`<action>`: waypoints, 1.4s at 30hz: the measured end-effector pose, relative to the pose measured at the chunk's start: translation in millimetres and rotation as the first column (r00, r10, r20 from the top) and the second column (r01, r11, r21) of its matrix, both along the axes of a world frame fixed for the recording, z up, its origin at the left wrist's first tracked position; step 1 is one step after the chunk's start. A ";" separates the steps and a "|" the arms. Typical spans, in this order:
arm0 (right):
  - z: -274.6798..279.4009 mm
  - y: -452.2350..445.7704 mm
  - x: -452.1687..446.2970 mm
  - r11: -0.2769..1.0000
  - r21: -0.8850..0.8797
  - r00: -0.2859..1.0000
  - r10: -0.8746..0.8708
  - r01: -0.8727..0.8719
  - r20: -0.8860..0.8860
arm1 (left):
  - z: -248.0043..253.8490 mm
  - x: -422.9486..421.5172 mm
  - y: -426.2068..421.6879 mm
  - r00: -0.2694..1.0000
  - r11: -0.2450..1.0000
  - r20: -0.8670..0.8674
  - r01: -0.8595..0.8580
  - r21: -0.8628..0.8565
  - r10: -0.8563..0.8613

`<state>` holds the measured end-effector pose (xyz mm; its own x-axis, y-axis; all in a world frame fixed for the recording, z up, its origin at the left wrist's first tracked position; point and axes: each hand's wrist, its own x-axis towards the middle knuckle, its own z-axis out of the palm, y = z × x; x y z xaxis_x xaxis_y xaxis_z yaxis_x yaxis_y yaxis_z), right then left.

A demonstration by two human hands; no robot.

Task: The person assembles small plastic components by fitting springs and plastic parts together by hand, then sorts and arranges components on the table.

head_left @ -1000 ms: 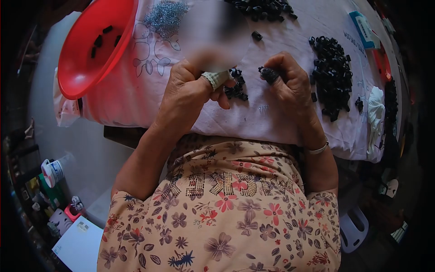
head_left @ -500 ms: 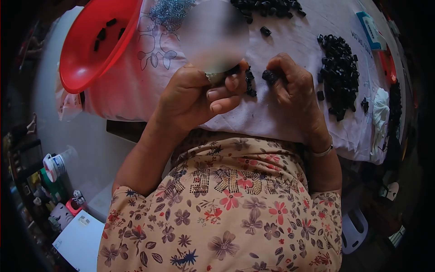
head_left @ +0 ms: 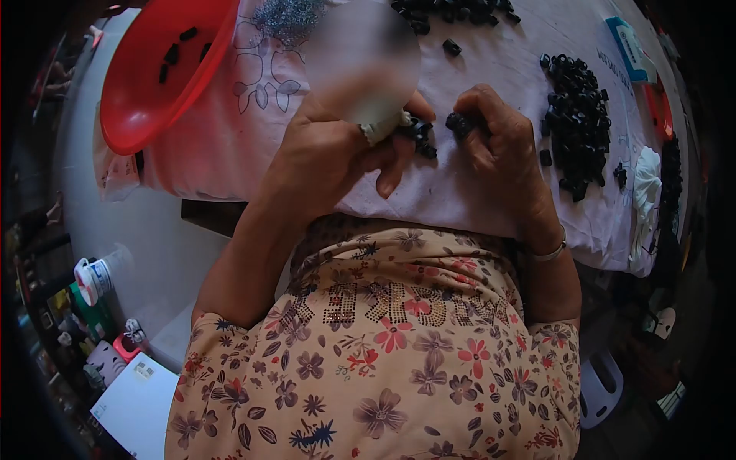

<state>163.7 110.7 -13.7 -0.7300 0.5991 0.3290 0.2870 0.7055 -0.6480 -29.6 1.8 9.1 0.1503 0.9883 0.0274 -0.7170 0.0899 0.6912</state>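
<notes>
My left hand [head_left: 330, 153] is over the white cloth, its upper part covered by a round blur. A crumpled whitish strip [head_left: 377, 129] shows at its partly curled fingers; I cannot make out what they grip. Small black pieces [head_left: 422, 138] lie right beside those fingertips. To the right, my right hand [head_left: 498, 134] is closed, with a rough black piece [head_left: 458, 125] pinched between thumb and fingers. A heap of glossy black pieces [head_left: 576, 126] lies beyond that hand.
A red basin [head_left: 126, 115] with a few black pieces stands at the left. Behind are a silvery-blue tangle [head_left: 290, 21] and more black pieces [head_left: 460, 9]. A blue-and-white box [head_left: 630, 50] and a crumpled white bag [head_left: 645, 188] are at the right edge.
My left hand has turned over so its back shows more, and its fingers point downward. The whitish strip and black pieces beside it show more. My right hand keeps its black piece.
</notes>
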 end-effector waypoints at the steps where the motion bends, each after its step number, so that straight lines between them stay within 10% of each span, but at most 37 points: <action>1: 0.1 0.2 0.3 1.000 0.004 1.000 0.000 0.000 0.004 | 2.1 2.3 -1.2 1.000 1.000 0.000 0.004 -0.005 -0.004; 2: 0.1 0.1 0.5 1.000 0.006 1.000 -0.001 0.001 0.009 | 3.7 5.8 -2.4 0.811 0.971 -0.534 -0.189 0.146 0.238; 3: -0.1 0.1 0.6 1.000 0.000 1.000 -0.005 0.005 0.008 | 4.6 8.8 -2.8 0.316 0.893 -0.841 -0.254 0.371 0.440; 7: 0.2 0.1 0.1 1.000 -0.023 1.000 -0.001 0.001 -0.007 | -7.2 8.2 3.6 -0.088 0.806 -0.806 -0.038 0.590 0.586; 11: -2.2 0.5 0.3 1.000 0.008 1.000 -0.009 0.009 -0.008 | -2.2 0.8 3.7 -0.019 0.861 -0.869 -0.132 0.492 0.494; 13: -2.6 -0.3 0.1 1.000 0.006 1.000 -0.019 0.019 -0.020 | 3.1 2.0 2.2 0.364 0.910 -0.856 -0.332 0.249 0.367; 19: 4.1 -0.3 2.6 0.996 0.085 0.998 -0.023 0.018 0.063 | 6.2 -7.0 1.4 0.714 0.929 -0.625 -0.365 0.053 0.316; 42: 26.7 -19.2 -6.9 0.999 0.026 1.000 0.020 -0.020 -0.007 | 3.0 -15.7 1.7 0.866 0.917 -0.350 -0.396 -0.045 0.357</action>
